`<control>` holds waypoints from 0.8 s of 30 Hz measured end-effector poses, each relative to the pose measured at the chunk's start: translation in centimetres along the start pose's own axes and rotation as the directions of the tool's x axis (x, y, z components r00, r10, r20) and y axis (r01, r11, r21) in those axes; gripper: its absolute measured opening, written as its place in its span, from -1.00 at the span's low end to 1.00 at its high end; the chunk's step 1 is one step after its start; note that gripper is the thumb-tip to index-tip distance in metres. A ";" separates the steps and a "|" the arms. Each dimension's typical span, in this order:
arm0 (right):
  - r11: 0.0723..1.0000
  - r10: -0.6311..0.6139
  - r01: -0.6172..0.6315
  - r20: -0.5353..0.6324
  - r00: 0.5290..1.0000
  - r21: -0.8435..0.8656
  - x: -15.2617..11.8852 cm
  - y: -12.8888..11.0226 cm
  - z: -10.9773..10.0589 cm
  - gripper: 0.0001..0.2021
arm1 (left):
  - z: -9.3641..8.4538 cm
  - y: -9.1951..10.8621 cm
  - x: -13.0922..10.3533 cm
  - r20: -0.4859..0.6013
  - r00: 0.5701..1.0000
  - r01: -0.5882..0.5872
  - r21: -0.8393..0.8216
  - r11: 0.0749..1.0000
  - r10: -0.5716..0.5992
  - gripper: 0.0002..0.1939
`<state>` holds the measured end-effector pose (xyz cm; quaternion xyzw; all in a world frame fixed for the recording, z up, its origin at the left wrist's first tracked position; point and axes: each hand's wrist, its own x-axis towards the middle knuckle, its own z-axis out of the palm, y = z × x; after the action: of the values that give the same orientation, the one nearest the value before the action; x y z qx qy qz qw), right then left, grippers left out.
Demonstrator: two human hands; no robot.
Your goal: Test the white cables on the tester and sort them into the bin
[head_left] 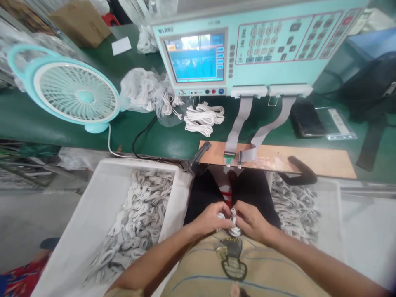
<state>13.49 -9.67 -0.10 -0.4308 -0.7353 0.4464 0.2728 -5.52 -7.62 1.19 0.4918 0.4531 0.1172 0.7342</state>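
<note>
Dark green workbench [161, 142] space stretches behind a seated person in a tan patterned shirt [198, 268], whose hands meet at the waist over a coiled white cable [235, 231]. Fingers of the left hand [212, 218] curl closed around part of the coil, while the right hand [252, 222] pinches it near an upright white connector end; how firmly either presses cannot be told. Just beyond the lap, two flat grey ribbon cables [240, 123] hang from a pale turquoise, box-shaped electronic unit [266, 78] with a lit screen, their ends resting on a light wooden board [318, 156]. Bundled white cables [204, 117] lie beneath the screen, near a round turquoise fan [85, 97]. At left, a white plastic bin [102, 194] holds a heap of looped cables [145, 202].
</note>
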 end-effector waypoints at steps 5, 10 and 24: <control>0.992 0.122 -0.124 -0.319 0.940 0.014 2.5 0.5 -0.3 -0.81 | 0.2 2.0 1.8 -0.252 0.953 -0.142 0.121 0.982 0.169 -0.83; 0.954 0.245 -0.124 -0.472 0.847 0.273 5.4 0.8 -2.0 -0.76 | -0.1 4.0 4.9 -0.403 0.886 -0.250 0.000 0.968 0.228 -0.80; 0.732 0.462 -0.093 -0.391 0.796 0.675 6.6 0.4 -2.6 -0.73 | -1.3 4.3 6.1 -0.257 0.909 -0.327 0.046 0.944 0.327 -0.77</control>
<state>12.54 -2.72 0.78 -0.5315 -0.3615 0.5624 0.5201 -1.91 -0.90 1.25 0.5417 0.4572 0.3016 0.6376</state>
